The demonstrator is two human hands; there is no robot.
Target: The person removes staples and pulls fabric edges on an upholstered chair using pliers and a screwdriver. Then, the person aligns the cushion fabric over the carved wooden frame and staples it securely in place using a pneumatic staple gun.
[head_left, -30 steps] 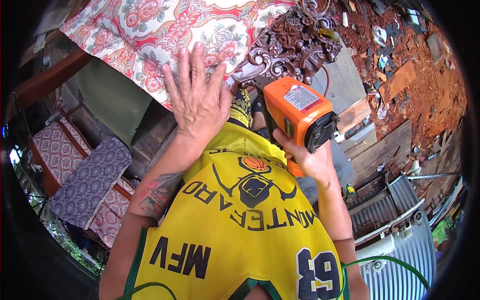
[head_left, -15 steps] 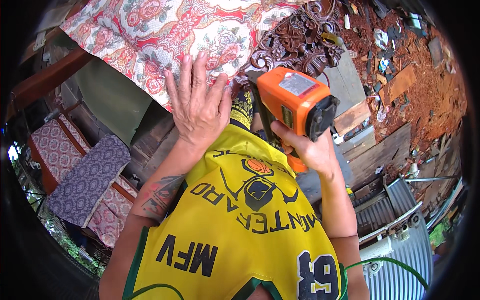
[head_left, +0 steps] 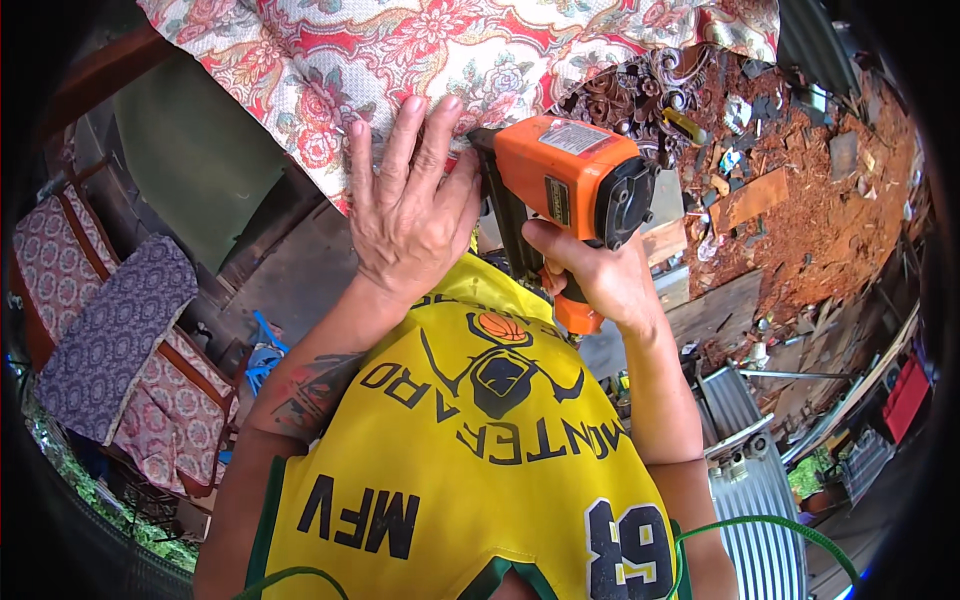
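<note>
Head view shows the left hand [head_left: 405, 215] lying flat, fingers [head_left: 398, 148] slightly spread, on the floral fabric [head_left: 400, 50] near its lower edge. Just beside it, the right hand [head_left: 600, 285] wraps closed around the orange nail gun [head_left: 560, 180] handle.

Head-worn fisheye, single view, looking steeply down.
Close over the person's chest and hands; edges bend toward a dark rim.
</note>
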